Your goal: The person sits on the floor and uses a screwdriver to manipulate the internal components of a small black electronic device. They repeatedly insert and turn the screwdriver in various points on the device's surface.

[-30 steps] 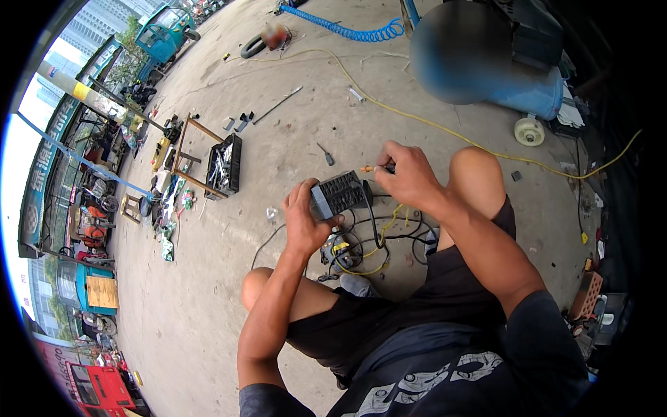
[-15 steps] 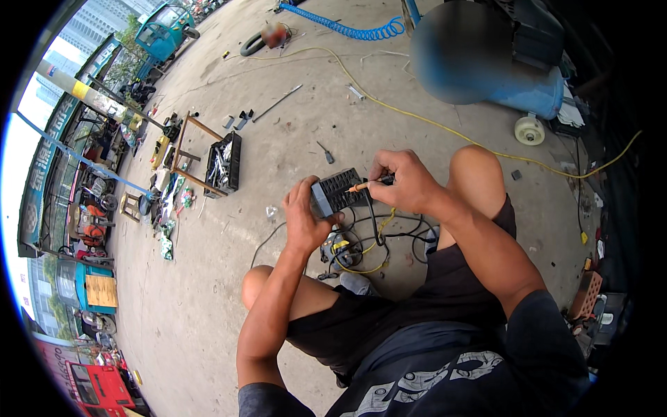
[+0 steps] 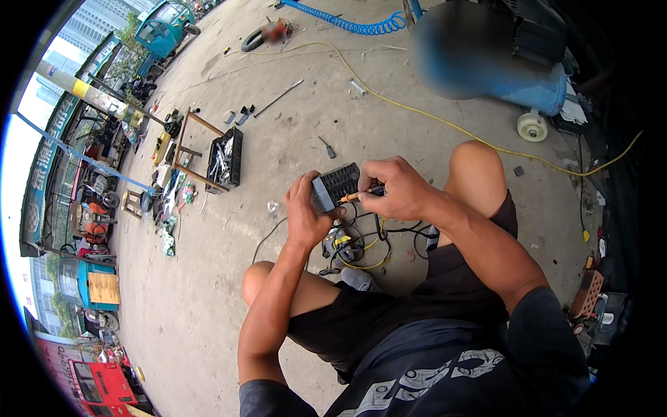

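My left hand (image 3: 303,214) grips the left end of a dark box with ribbed fins (image 3: 338,183), holding it tilted above the ground. In my right hand (image 3: 394,186), thumb and fingers pinch a slim orange-and-black tool (image 3: 349,198). Its orange end lies against or just over the finned face; the exact kind cannot be made out. Beneath the box, a grey device with yellow parts (image 3: 339,244) sits on the ground among tangled black cables (image 3: 399,229). A screwdriver (image 3: 328,148) lies on the concrete just beyond the box.
To the left, a black crate of metal tools (image 3: 224,161) stands by a wooden frame (image 3: 182,149). A yellow hose (image 3: 431,115) crosses the ground beyond my hands. Far right is a blue tank (image 3: 535,90) with a wheel (image 3: 532,127). My knees flank the work.
The orange tool has moved left and slightly down along the finned face with my right hand. My left hand keeps its grip, and the box has shifted slightly.
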Available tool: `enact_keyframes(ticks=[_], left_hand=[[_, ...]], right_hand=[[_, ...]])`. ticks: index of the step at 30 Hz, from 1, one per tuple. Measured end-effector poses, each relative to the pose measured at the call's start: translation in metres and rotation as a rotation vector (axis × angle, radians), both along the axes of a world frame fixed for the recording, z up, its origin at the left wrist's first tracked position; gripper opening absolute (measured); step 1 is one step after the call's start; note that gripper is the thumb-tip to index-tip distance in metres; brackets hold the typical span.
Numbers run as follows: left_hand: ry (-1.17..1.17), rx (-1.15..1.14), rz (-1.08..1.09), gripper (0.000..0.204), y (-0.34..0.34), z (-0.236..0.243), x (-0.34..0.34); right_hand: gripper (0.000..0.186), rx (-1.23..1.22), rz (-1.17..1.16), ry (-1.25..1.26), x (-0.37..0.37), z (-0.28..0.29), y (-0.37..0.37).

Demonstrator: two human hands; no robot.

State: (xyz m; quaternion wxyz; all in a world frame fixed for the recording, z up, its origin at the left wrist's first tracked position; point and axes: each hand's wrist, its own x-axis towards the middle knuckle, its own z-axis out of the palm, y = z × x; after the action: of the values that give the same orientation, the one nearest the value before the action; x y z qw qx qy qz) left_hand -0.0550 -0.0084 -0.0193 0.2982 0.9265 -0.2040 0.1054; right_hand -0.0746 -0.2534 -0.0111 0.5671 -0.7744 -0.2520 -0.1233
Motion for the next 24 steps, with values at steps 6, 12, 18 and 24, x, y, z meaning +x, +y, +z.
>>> enact_keyframes(ticks=[6, 12, 18, 24], left_hand=[[0.002, 0.022, 0.004, 0.087, -0.001, 0.000, 0.001], [-0.028, 0.071, -0.008, 0.087, -0.003, 0.002, -0.001], [-0.052, 0.079, -0.007, 0.088, -0.001, -0.003, 0.001], [-0.014, 0.051, 0.034, 0.088, 0.001, -0.007, 0.004]], right_hand=[[0.014, -0.006, 0.007, -0.021, -0.001, 0.000, 0.001], [0.015, -0.022, 0.024, -0.004, -0.002, 0.002, 0.003], [0.017, -0.108, -0.001, -0.168, -0.002, -0.003, 0.007], [0.019, -0.208, -0.057, -0.304, -0.008, -0.006, 0.011]])
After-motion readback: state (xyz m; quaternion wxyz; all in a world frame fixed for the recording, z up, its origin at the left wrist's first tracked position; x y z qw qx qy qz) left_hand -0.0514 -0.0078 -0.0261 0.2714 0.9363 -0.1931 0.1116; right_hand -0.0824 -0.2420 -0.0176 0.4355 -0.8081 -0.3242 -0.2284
